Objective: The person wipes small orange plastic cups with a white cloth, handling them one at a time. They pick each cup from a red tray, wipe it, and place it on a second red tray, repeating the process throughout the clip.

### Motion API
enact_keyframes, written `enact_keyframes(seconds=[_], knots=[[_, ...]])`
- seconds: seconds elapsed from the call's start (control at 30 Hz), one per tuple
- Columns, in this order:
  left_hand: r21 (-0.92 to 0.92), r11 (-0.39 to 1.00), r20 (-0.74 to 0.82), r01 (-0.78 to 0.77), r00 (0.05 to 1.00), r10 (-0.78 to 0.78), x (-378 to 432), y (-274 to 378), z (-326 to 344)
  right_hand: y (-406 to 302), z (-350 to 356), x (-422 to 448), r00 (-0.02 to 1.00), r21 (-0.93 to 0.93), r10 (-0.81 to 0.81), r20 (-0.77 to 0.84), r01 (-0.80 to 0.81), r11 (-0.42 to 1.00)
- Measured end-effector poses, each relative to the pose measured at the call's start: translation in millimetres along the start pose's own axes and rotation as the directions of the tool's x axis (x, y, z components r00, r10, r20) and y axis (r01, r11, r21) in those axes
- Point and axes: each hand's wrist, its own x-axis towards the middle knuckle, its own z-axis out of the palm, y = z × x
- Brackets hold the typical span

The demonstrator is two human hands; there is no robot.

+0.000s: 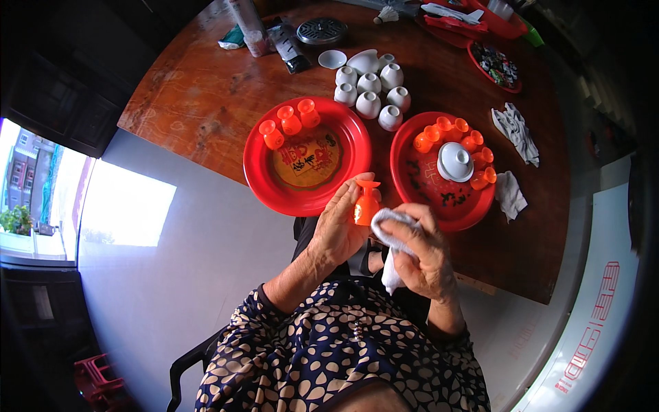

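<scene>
My left hand (337, 226) holds a small orange stemmed cup (366, 206) with its foot uppermost. A white cloth (394, 229) is bunched in my right hand (425, 252), close beside the cup's rim. Ahead on the left lies a red plastic tray (252, 159) with three orange cups (291, 121) near its far edge. To the right, a second red tray (399, 180) carries several more orange cups (483, 177) around a white lidded bowl (455, 162), with dark leaf-like bits on its bottom.
Several white porcelain cups (368, 104) stand upside down beyond the trays, by a small white dish (332, 59). Two crumpled cloths (516, 135) lie at the right of the wooden table (206, 98). Farther back are a round metal strainer lid (322, 31), a shuttlecock (386, 15) and a red bowl of small wrapped items (494, 67).
</scene>
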Motion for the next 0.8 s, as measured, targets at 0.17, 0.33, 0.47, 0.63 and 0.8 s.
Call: enact_keyframes(seconds=[0.17, 0.33, 0.47, 0.63, 0.8], knots=[[0.105, 0.994, 0.072, -0.006, 0.997, -0.001, -5, 0, 16, 7, 17, 15, 0.994, -0.067, 0.047, -0.097, -0.053, 0.996], [0.099, 0.995, 0.088, -0.024, 0.996, 0.016, -8, 2, 15, 11, 21, 8, 0.981, -0.009, 0.106, -0.165, -0.109, 0.994], [0.091, 0.996, 0.076, 0.009, 0.997, -0.016, -10, 1, 14, 11, 19, 1, 0.973, -0.016, 0.147, -0.180, -0.153, 0.988], [0.029, 0.999, 0.140, 0.043, 0.989, -0.047, -8, 0, 17, 3, 14, 2, 0.980, -0.078, 0.111, -0.163, -0.125, 0.989], [0.126, 0.992, 0.103, 0.032, 0.994, -0.045, -10, 3, 18, -2, 23, 5, 0.985, -0.111, 0.072, -0.154, -0.090, 0.990]])
